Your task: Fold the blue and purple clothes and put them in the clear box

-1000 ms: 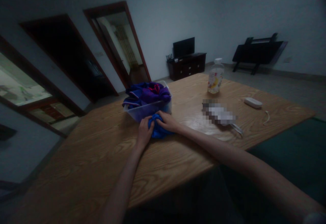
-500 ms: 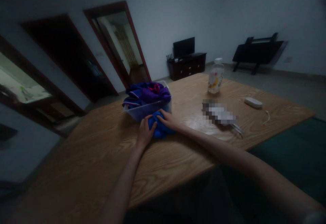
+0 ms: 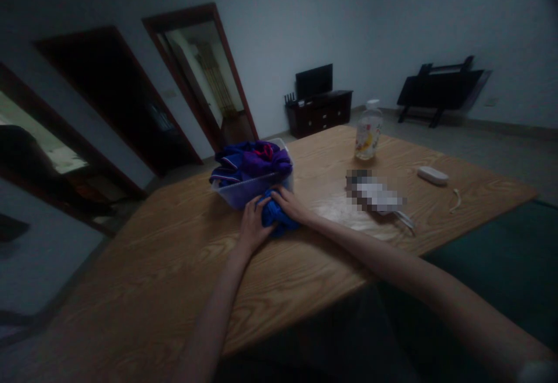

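A bunched-up blue cloth lies on the wooden table, close in front of a clear plastic bin. My left hand grips its left side, fingers curled over the top. From the right, my right hand presses round the far side of the same cloth. Folded dark blue and purple clothes, with a bit of red among them, fill the bin above its rim. Whether the blue cloth is a garment I cannot tell.
Right of my hands stands a clear bottle with a printed pattern. A blurred-out flat object, a white oval case and a short pale cord lie near it. A person in dark clothing is at the left doorway.
My left hand has shifted slightly right, its fingers now further over the blue cloth, which looks more compact. A person has come into sight at the left doorway.
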`<state>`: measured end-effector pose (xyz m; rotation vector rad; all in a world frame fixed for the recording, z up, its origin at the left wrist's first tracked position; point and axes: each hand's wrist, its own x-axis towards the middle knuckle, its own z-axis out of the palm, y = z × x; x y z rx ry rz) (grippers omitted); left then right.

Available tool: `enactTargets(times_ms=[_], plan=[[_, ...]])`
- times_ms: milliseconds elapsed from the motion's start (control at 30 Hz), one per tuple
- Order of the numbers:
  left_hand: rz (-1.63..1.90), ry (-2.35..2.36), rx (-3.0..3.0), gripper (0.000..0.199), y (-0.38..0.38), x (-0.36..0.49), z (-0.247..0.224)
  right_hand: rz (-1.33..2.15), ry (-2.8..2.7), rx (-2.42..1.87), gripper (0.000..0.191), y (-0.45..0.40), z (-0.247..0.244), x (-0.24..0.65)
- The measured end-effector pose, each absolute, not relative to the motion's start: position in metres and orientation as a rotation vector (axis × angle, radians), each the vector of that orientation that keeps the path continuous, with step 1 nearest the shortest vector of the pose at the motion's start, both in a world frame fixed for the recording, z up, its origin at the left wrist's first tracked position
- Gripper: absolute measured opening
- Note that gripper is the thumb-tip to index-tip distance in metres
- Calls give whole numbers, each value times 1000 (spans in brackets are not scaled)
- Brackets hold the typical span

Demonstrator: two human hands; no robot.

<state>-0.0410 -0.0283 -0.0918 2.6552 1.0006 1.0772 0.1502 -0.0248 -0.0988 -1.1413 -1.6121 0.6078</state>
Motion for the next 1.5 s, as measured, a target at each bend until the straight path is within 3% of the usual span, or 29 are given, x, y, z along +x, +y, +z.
enactTargets(times_ms=[267,500,633,800,1133,1500], plan=[[1066,1073,2494,50,-13,-48,-105,159,-2008,-942,45,-46,-86,145],[1087,1188,2246,40,-2,-54,-108,174,-2119,-845,77,-48,-85,143],[1076,1185,2212,33,1,-58,-108,229,-2110,-900,71,-43,-90,146],[1059,1164,2299,41,-3,-60,-112,250,-2074,-966,53,-41,-85,150],[1077,901,2656,103,-24,-47,-92,441,-1868,-1161,41,-32,-84,158],[1083,930,2512,72,-22,-51,-95,406,-1917,-1104,53,-33,-93,159]])
